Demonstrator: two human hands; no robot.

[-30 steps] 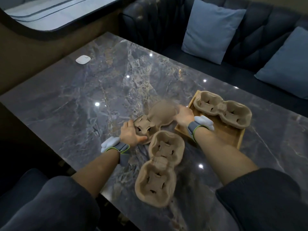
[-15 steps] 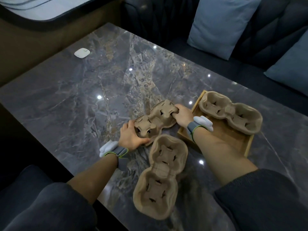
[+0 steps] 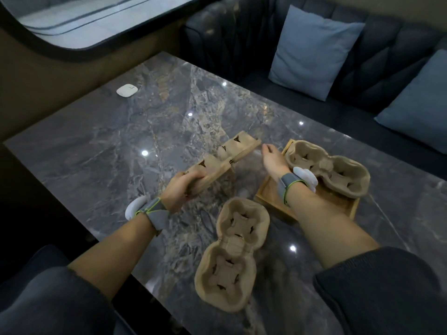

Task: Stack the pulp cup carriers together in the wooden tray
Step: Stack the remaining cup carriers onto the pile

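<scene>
My left hand [image 3: 177, 189] grips the near end of a brown pulp cup carrier [image 3: 227, 158] and holds it tilted on edge above the marble table, its underside facing me. My right hand [image 3: 272, 159] is open beside the carrier's far end, a small gap between them. A second carrier [image 3: 233, 252] lies cups-up on the table near me. A third carrier [image 3: 331, 168] rests in the wooden tray [image 3: 268, 199] at the right, partly behind my right wrist.
A small white device [image 3: 127, 90] lies at the table's far left. The marble table [image 3: 121, 146] has a near edge close to my arms. A dark sofa with blue cushions [image 3: 312, 49] runs behind the table.
The carrier that both hands held flat on the table is now lifted and tipped on edge by my left hand. My right hand has let go of its far end.
</scene>
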